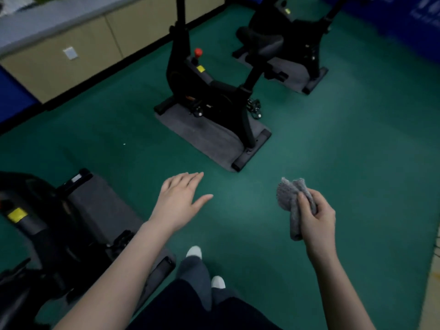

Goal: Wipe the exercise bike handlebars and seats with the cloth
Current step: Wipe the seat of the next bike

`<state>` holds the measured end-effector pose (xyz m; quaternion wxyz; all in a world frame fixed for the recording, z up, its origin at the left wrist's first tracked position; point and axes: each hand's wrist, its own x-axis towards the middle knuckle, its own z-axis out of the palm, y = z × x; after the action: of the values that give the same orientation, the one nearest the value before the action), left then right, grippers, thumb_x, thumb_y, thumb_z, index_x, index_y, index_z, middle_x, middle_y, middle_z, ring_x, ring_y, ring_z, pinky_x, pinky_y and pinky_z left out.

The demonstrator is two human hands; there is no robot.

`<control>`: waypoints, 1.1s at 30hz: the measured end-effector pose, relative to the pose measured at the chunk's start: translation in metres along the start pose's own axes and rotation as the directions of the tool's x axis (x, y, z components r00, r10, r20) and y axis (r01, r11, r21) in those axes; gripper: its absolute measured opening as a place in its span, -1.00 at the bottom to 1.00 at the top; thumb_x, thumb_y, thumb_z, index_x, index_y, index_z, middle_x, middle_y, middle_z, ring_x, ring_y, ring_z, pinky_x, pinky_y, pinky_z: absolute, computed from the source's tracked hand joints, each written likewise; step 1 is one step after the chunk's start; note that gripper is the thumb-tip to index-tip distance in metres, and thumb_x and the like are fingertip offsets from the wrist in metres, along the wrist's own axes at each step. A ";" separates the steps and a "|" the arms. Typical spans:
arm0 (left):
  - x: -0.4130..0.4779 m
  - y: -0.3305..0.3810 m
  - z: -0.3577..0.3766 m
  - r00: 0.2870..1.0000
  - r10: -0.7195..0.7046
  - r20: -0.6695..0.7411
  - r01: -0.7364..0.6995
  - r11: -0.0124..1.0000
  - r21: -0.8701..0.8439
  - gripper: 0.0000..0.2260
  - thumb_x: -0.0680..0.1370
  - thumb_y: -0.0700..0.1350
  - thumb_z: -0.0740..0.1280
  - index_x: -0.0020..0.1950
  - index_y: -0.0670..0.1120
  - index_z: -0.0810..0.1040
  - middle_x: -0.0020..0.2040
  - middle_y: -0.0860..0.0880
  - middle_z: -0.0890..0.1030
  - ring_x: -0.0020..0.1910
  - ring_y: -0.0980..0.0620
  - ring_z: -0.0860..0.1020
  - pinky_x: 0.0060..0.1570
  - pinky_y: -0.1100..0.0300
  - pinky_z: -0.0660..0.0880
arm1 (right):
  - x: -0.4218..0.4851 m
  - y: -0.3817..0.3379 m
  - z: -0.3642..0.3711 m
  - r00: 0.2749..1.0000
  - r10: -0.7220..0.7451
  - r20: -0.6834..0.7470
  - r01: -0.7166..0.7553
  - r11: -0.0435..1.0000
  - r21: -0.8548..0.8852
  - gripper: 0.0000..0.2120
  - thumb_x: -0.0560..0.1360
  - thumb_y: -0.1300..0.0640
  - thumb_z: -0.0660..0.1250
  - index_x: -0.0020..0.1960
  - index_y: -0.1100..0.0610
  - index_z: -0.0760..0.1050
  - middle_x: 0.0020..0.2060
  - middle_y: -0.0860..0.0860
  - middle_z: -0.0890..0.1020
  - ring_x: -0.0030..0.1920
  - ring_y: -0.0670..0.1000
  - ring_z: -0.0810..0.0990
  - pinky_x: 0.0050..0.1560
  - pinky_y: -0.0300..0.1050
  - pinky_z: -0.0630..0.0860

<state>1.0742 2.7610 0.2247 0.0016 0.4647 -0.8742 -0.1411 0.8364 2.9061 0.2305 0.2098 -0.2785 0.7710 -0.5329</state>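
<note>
Cloth point(289, 201), grey and crumpled, is gripped in the right hand point(317, 219) at the near right, above the green floor point(345, 151). The thumb and curled fingers close round its middle, with one bunched end sticking up toward the far side and the other hanging below the fist. The left hand point(177, 201) is held out flat at near centre, palm down, fingers straight and together with the thumb spread, holding and touching nothing. A near exercise bike point(35, 225) stands at the near left, just beside the left forearm, on a grey mat point(102, 203), with a yellow label on its dark frame. A middle exercise bike point(214, 91) stands farther off at centre on its own grey mat point(202, 132), with a red knob point(198, 52) on its frame. Its upright runs out of the top edge, so the handlebars are out of view. The dark padded shape point(256, 40) behind its rear post may be its seat, though blur leaves that unsure. A far exercise bike point(302, 39) stands at the far right on a third mat point(294, 78). Beige cupboards point(78, 55) line the far left wall, doors closed and contents hidden. Two white shoes point(194, 252) show at the near edge.
</note>
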 end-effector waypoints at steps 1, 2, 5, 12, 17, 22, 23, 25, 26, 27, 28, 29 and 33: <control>0.013 0.004 0.000 1.000 0.015 0.005 -0.015 1.000 0.002 -0.40 0.57 0.27 0.05 0.53 0.01 0.16 0.49 0.05 0.28 0.48 0.04 0.16 0.42 0.09 0.02 | 0.008 0.001 -0.001 1.000 0.003 -0.013 -0.003 1.000 0.004 -0.89 0.57 0.22 0.26 -0.04 0.14 0.56 -0.22 -0.09 0.60 -0.21 -0.15 0.52 -0.15 -0.26 0.43; 0.026 0.007 -0.001 1.000 0.026 0.010 -0.026 1.000 0.003 -0.40 0.57 0.28 0.05 0.53 0.01 0.16 0.49 0.06 0.27 0.49 0.04 0.15 0.43 0.09 0.01 | 0.016 0.001 -0.001 1.000 0.006 -0.025 -0.006 1.000 0.010 -0.90 0.57 0.22 0.27 -0.05 0.14 0.56 -0.22 -0.10 0.60 -0.21 -0.17 0.52 -0.17 -0.30 0.43; 0.066 0.011 -0.001 0.999 0.035 0.017 -0.035 0.999 -0.008 -0.40 0.57 0.28 0.04 0.53 0.02 0.14 0.50 0.06 0.27 0.50 0.04 0.13 0.43 0.09 -0.02 | 0.048 -0.003 0.004 0.999 -0.001 -0.046 0.002 1.000 0.019 -0.89 0.56 0.23 0.27 -0.07 0.11 0.56 -0.24 -0.14 0.59 -0.26 -0.27 0.50 -0.22 -0.43 0.41; 0.184 0.001 -0.005 1.000 0.018 0.023 -0.017 0.998 -0.060 -0.41 0.57 0.27 0.06 0.53 0.00 0.16 0.49 0.03 0.29 0.50 0.03 0.13 0.43 0.08 0.00 | 0.163 -0.032 0.040 1.000 -0.020 -0.008 0.020 1.000 0.006 -0.81 0.57 0.22 0.26 -0.12 -0.03 0.54 -0.24 -0.15 0.61 -0.24 -0.24 0.52 -0.20 -0.42 0.43; 0.264 -0.003 -0.015 1.000 -0.012 0.021 0.014 0.995 -0.095 -0.41 0.57 0.27 0.06 0.52 0.00 0.18 0.47 0.02 0.32 0.49 0.04 0.15 0.42 0.09 0.02 | 0.229 -0.046 0.058 1.000 -0.005 0.000 0.005 0.999 -0.041 -0.79 0.56 0.22 0.26 -0.11 -0.07 0.55 -0.25 -0.16 0.64 -0.23 -0.25 0.55 -0.19 -0.41 0.44; 0.328 0.014 -0.021 0.999 0.015 0.047 -0.010 0.994 -0.109 -0.42 0.57 0.26 0.07 0.52 0.01 0.18 0.47 0.02 0.31 0.49 0.04 0.15 0.42 0.09 0.02 | 0.277 -0.038 0.044 0.994 0.060 -0.088 -0.063 0.998 -0.030 -0.84 0.56 0.25 0.27 -0.09 0.04 0.56 -0.25 -0.13 0.63 -0.27 -0.25 0.53 -0.21 -0.39 0.42; 0.338 0.019 -0.021 0.998 0.016 0.053 -0.010 0.994 -0.111 -0.42 0.57 0.26 0.07 0.52 0.01 0.18 0.48 0.02 0.30 0.49 0.04 0.14 0.42 0.09 0.01 | 0.285 -0.036 0.040 0.992 0.074 -0.103 -0.076 0.997 -0.020 -0.85 0.56 0.25 0.27 -0.08 0.07 0.56 -0.26 -0.11 0.63 -0.26 -0.21 0.53 -0.20 -0.34 0.43; 0.363 0.034 -0.020 0.997 0.029 0.066 -0.022 0.994 -0.111 -0.41 0.57 0.26 0.06 0.53 0.01 0.17 0.48 0.03 0.28 0.49 0.05 0.13 0.43 0.10 0.01 | 0.306 -0.031 0.029 0.987 0.094 -0.129 -0.096 0.995 -0.006 -0.87 0.56 0.27 0.26 -0.07 0.12 0.57 -0.25 -0.06 0.62 -0.23 -0.13 0.53 -0.17 -0.25 0.43; 0.376 0.045 -0.020 0.997 0.039 0.068 -0.031 0.994 -0.107 -0.41 0.57 0.26 0.06 0.53 0.02 0.16 0.48 0.03 0.28 0.49 0.05 0.13 0.43 0.10 0.01 | 0.319 -0.027 0.022 0.985 0.102 -0.137 -0.103 0.995 0.001 -0.87 0.56 0.27 0.26 -0.06 0.13 0.57 -0.24 -0.04 0.63 -0.22 -0.11 0.53 -0.16 -0.24 0.44; 0.388 0.055 -0.019 0.997 0.047 0.067 -0.040 0.994 -0.104 -0.41 0.57 0.26 0.07 0.53 0.02 0.16 0.48 0.04 0.28 0.49 0.05 0.13 0.43 0.10 0.01 | 0.331 -0.024 0.016 0.984 0.110 -0.143 -0.110 0.994 0.012 -0.87 0.56 0.27 0.26 -0.06 0.13 0.57 -0.23 -0.03 0.63 -0.21 -0.11 0.53 -0.16 -0.24 0.44; 0.399 0.064 -0.019 0.997 0.052 0.061 -0.045 0.994 -0.102 -0.42 0.57 0.26 0.07 0.53 0.02 0.17 0.48 0.04 0.29 0.49 0.05 0.14 0.42 0.10 0.01 | 0.342 -0.022 0.010 0.982 0.115 -0.148 -0.113 0.993 0.023 -0.87 0.56 0.27 0.26 -0.06 0.13 0.57 -0.22 -0.02 0.63 -0.21 -0.11 0.54 -0.16 -0.26 0.45; 0.413 0.077 -0.018 0.997 0.049 0.055 -0.043 0.994 -0.104 -0.42 0.57 0.26 0.07 0.52 0.02 0.17 0.48 0.04 0.29 0.49 0.05 0.14 0.42 0.09 0.01 | 0.357 -0.018 0.002 0.982 0.117 -0.150 -0.113 0.993 0.030 -0.87 0.56 0.27 0.26 -0.06 0.12 0.57 -0.22 -0.02 0.64 -0.21 -0.11 0.54 -0.16 -0.29 0.45; 0.461 0.125 -0.013 0.999 0.019 0.033 -0.016 0.995 -0.100 -0.41 0.57 0.27 0.07 0.53 0.02 0.17 0.48 0.04 0.28 0.48 0.04 0.14 0.43 0.08 0.02 | 0.419 -0.003 -0.031 0.987 0.099 -0.128 -0.094 0.994 0.049 -0.87 0.56 0.26 0.26 -0.05 0.12 0.57 -0.21 -0.02 0.64 -0.21 -0.13 0.55 -0.18 -0.36 0.45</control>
<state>0.7125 2.4491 0.2086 0.0113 0.4539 -0.8700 -0.1924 0.5004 2.6530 0.2328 0.1904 -0.2007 0.7840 -0.5556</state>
